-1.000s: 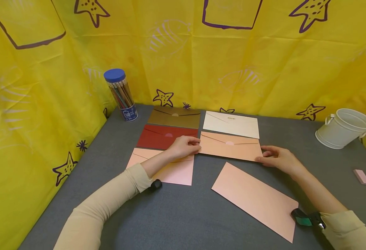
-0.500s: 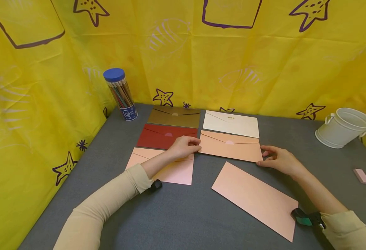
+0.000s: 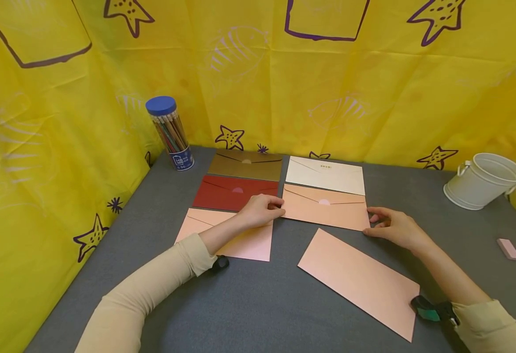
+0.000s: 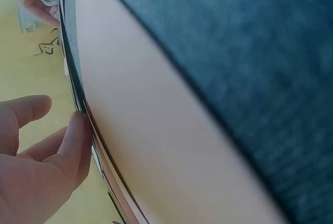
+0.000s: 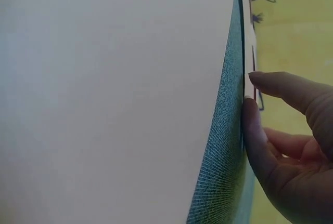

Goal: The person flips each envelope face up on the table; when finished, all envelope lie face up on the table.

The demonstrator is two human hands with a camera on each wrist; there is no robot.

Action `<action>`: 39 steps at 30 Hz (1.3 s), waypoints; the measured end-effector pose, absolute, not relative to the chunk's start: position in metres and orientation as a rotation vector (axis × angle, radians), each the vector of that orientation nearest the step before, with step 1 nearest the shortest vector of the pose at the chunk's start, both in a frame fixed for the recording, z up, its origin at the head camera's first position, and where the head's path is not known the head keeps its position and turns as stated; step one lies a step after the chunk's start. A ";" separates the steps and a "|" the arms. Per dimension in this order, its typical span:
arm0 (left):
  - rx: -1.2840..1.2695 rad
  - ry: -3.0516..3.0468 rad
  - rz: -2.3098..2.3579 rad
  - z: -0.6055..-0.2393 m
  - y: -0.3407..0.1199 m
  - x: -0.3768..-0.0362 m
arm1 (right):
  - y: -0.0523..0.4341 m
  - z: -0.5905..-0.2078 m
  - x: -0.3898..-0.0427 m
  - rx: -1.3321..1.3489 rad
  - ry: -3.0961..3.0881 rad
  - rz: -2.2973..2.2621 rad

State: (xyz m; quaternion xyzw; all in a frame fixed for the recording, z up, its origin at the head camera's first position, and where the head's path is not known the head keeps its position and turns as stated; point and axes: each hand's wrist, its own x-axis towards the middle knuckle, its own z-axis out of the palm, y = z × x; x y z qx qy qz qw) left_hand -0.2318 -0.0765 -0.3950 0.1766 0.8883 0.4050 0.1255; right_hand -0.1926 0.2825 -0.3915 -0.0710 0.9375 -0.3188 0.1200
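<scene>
In the head view, a peach envelope lies flap side up below a white envelope. My left hand has its fingertips right at that envelope's left edge. At its right edge are the thumb and forefinger of my right hand, spread apart along the side. The left wrist view shows my left hand with thumb and forefinger apart. In the right wrist view, the right fingertips meet the envelope's edge. A red envelope, a brown envelope and a pink envelope form the left column, the pink one partly hidden by my left arm.
Another pink envelope lies slanted in front, near my right wrist. A tub of pencils with a blue lid stands back left. To the right are a white bucket and a small pink eraser. Yellow cloth borders the grey table.
The peach envelope has shifted very slightly toward me and to the right. My right thumb has slid from over its near corner to the edge. Other envelopes stay put.
</scene>
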 end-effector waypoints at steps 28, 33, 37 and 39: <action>1.413 2.391 0.586 -0.392 -0.068 -0.179 | 0.262 -0.389 -0.121 -0.753 2.833 -0.829; 1.500 2.368 0.446 -0.394 -0.063 -0.174 | 0.255 -0.393 -0.104 -0.884 2.776 -0.782; 1.530 2.369 0.374 -0.397 -0.061 -0.172 | 0.251 -0.397 -0.093 -0.894 2.728 -0.784; 1.542 2.364 0.350 -0.398 -0.061 -0.171 | 0.249 -0.398 -0.090 -0.887 2.721 -0.771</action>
